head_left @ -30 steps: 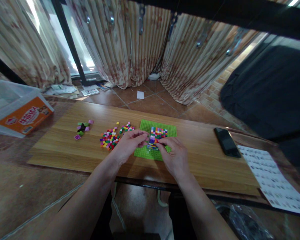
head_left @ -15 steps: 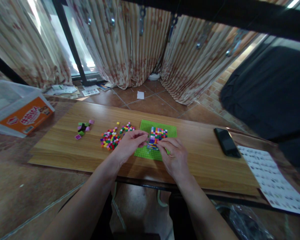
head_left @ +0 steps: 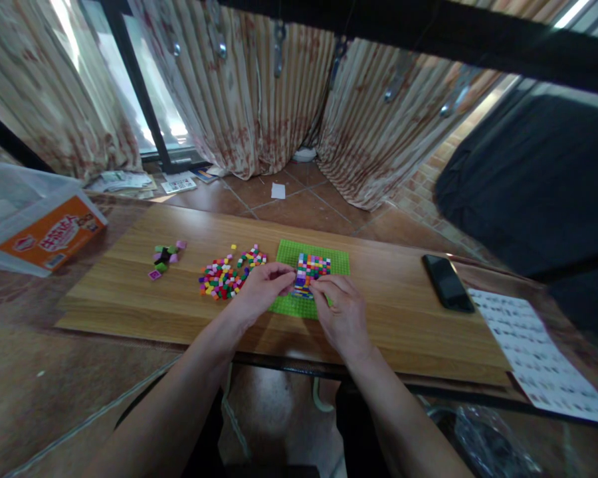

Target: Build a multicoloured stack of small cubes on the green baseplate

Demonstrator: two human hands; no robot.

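On the table, the stack sits on a baseplate, apparently for steadiness. Left hand and right hand flank it, fingers narrowed, any held piece unclear; bricks lie left, probably for easy reach.

Green baseplate; brick build multicoloured, checkered.

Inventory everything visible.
Baseplate: one, green, on board
Brick build: one, multicoloured, on baseplate
Small bricks: many, mixed, left of baseplate
Larger bricks: several, pink, green, black, board's left
Board: one, brown, centre
Phone: one, black, board's right
Printed paper: count unclear, white, right
Box: one, clear, orange label, far left
Curtains: several, beige, background
Papers: several, mostly white, background
Floor: one, brown, below
Cover: one, dark, right
Plastic bag: one, clear, lower right
Left hand, right hand: two, bare, beside build
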